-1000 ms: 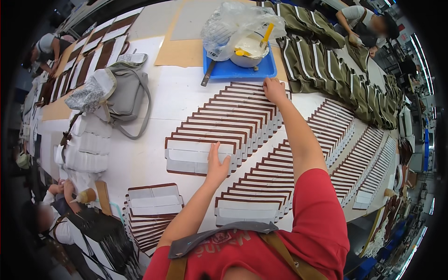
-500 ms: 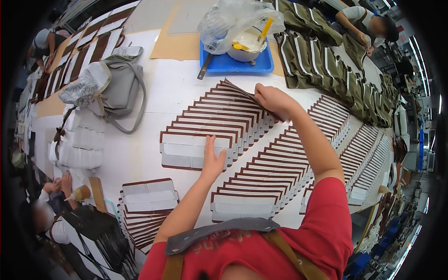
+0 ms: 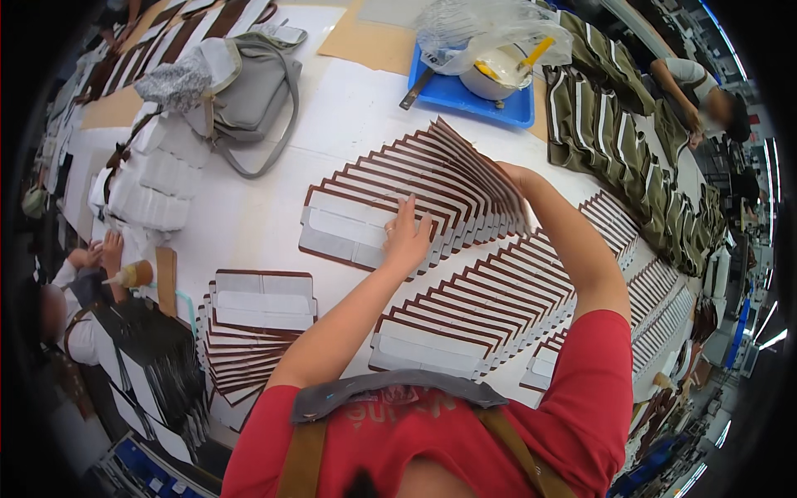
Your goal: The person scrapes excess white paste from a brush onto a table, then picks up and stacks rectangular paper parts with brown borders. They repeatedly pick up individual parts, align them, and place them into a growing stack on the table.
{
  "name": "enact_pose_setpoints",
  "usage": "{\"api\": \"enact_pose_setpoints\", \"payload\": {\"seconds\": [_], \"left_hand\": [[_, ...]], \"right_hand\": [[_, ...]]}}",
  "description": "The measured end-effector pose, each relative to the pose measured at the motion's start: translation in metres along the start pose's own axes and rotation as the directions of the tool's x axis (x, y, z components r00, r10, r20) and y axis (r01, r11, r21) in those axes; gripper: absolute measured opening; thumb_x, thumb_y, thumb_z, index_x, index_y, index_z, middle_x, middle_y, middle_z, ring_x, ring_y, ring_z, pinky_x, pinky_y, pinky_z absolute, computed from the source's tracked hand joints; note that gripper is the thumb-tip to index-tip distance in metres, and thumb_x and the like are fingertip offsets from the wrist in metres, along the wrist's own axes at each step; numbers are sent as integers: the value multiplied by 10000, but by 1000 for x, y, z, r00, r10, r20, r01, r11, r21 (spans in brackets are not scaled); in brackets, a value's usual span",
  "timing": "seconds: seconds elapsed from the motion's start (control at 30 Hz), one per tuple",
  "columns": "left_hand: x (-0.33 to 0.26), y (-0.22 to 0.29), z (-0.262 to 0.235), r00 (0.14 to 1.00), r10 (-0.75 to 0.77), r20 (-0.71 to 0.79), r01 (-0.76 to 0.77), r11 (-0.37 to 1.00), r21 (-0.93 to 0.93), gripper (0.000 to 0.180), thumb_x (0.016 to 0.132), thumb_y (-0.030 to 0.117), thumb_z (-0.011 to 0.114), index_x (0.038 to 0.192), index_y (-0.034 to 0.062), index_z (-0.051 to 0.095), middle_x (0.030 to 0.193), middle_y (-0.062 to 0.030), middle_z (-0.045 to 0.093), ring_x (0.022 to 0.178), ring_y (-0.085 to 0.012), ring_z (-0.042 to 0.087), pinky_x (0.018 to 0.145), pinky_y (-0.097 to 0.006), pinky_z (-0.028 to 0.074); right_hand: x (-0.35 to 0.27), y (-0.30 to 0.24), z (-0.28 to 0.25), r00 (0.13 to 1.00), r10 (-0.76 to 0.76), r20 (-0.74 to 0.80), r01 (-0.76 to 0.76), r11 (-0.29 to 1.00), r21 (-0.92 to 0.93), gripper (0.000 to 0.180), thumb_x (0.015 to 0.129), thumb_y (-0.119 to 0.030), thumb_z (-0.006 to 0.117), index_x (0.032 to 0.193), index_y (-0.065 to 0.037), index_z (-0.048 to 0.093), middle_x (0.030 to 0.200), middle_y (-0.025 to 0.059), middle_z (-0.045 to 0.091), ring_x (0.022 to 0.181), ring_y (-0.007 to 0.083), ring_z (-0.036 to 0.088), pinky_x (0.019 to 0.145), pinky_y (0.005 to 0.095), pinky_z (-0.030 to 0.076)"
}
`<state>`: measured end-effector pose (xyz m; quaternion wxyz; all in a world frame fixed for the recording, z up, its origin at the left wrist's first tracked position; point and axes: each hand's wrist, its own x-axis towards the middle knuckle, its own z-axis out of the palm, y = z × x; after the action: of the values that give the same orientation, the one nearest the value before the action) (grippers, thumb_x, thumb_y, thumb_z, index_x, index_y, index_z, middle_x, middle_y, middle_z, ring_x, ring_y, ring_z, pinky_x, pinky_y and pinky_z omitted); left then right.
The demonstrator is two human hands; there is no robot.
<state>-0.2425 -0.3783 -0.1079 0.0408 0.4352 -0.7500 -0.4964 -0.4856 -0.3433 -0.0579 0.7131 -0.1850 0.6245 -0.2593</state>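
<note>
A fanned row of overlapping panels [image 3: 340, 224], pale with brown edges, lies on the table in front of me. My left hand [image 3: 407, 236] rests on its near end with the fingers apart. At the far right end my right hand [image 3: 516, 176] is closed round the edge of the panels, which stand raised and tilted there. Its fingertips are partly hidden behind the panels. A second fanned row of similar panels [image 3: 432, 353] lies nearer to me on the right. A smaller fanned stack [image 3: 261, 311] sits left of my left forearm.
A blue tray [image 3: 516, 114] holds a white bowl [image 3: 490, 83], a yellow-handled brush [image 3: 538, 51] and a plastic bag. A grey bag [image 3: 253, 91] lies at the left. Olive fabric pieces [image 3: 598, 108] line the far right. Co-workers are at the table's edges.
The head view has shifted, so table items sit farther right. My right hand has moved along the far end, and more panels there now stand up, spread apart. My left hand stays on the near end.
</note>
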Motion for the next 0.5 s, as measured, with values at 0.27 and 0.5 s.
{"api": "enact_pose_setpoints", "payload": {"seconds": [0.27,0.5], "left_hand": [[30,-5,36,995,94,31,-47,726,-686,481,843,388,438,1239,120,387,1231,-136,432,1124,-333,392,945,-399,275],[-34,26,24,930,362,57,-257,756,-602,424,822,357,482,1161,105,452,1135,-117,489,1105,-299,406,931,-410,252]], "right_hand": [[0,-16,83,999,-37,-22,35,995,-92,542,901,-494,251,1358,-209,193,1320,121,325,1039,236,487,800,408,473],[-68,15,133,976,-147,-160,192,928,319,484,927,-401,268,1312,-109,287,1216,111,435,1050,192,491,875,330,437]]}}
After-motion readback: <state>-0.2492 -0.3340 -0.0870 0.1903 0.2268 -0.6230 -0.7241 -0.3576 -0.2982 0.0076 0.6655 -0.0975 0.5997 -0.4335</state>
